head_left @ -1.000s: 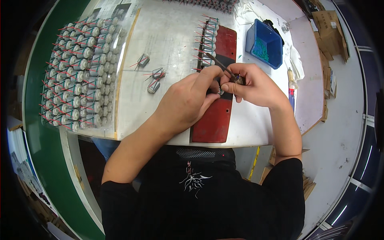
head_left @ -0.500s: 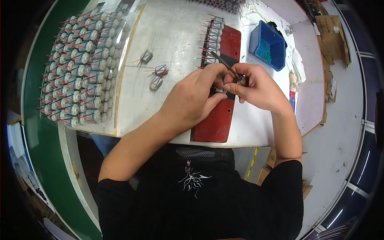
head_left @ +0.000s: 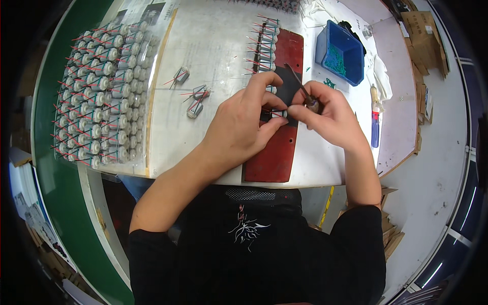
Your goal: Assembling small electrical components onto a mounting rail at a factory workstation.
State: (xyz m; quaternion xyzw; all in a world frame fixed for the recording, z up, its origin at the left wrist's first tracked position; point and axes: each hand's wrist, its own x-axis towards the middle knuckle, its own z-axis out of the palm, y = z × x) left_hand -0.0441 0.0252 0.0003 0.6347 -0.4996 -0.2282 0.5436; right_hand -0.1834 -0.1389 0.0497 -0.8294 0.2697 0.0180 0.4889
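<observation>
Motor (head_left: 278, 115) (one) pinched between two hands; three loose motors (head_left: 191, 96) nearby.

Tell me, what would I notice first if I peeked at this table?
Probably the big tray of small grey motors with red wires, packed in rows on the left. Then the left hand and right hand meeting mid-table over a dark red mat, pinching one small part, with a blue bin behind them.

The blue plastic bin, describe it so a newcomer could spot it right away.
Start at the long dark red mat running down the middle of the white table. Look to its upper right: the blue plastic bin sits there, the only open box, holding small green parts.
</observation>
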